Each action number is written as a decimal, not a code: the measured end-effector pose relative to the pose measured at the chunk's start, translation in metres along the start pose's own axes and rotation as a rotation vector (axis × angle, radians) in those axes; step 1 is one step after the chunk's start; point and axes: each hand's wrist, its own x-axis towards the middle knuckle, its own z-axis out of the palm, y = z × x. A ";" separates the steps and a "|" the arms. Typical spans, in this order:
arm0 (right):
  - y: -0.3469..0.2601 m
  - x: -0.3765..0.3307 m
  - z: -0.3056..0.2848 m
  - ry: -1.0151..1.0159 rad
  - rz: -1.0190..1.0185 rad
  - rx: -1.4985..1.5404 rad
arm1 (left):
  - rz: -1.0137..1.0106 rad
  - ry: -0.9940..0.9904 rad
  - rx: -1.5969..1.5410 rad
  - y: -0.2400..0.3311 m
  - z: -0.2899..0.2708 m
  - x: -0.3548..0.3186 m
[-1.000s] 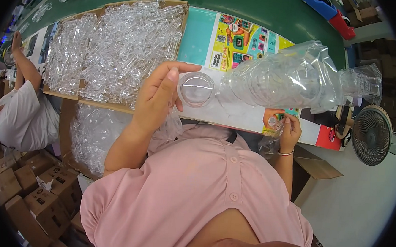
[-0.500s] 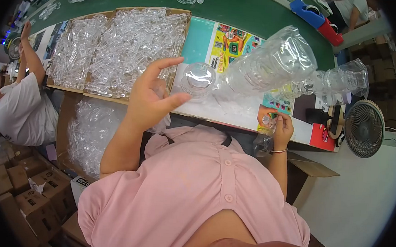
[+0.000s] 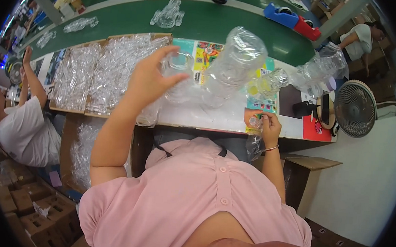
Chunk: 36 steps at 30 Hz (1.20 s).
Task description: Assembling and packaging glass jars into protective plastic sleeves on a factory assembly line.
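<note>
My left hand (image 3: pixel 151 80) is raised over the table and grips the near end of a long stack of clear plastic shells (image 3: pixel 231 68). The stack runs to the right, and its far end (image 3: pixel 323 65) hangs above the table's right side. Its round open end (image 3: pixel 180 61) sits between my thumb and fingers. My right hand (image 3: pixel 267 127) rests at the table's front edge and pinches a small clear plastic piece (image 3: pixel 255 122). A thin clear bag (image 3: pixel 253 148) hangs below that hand. A colourful printed sheet (image 3: pixel 203 55) lies under the stack.
A cardboard tray (image 3: pixel 65 110) heaped with clear plastic parts fills the table's left. More lie in a box (image 3: pixel 82 154) below. A blue and red tape dispenser (image 3: pixel 291 19), a round fan (image 3: pixel 355 109), a person in white (image 3: pixel 25 127) at left, and cartons (image 3: pixel 22 203) surround me.
My left hand has moved right and further out over the table, opening its fingers around the stack's end. The stack has swung up and away. My right hand stays at the table edge.
</note>
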 end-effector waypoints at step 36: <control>-0.017 0.004 -0.009 -0.040 0.038 0.143 | 0.019 -0.214 -0.536 0.074 0.012 0.063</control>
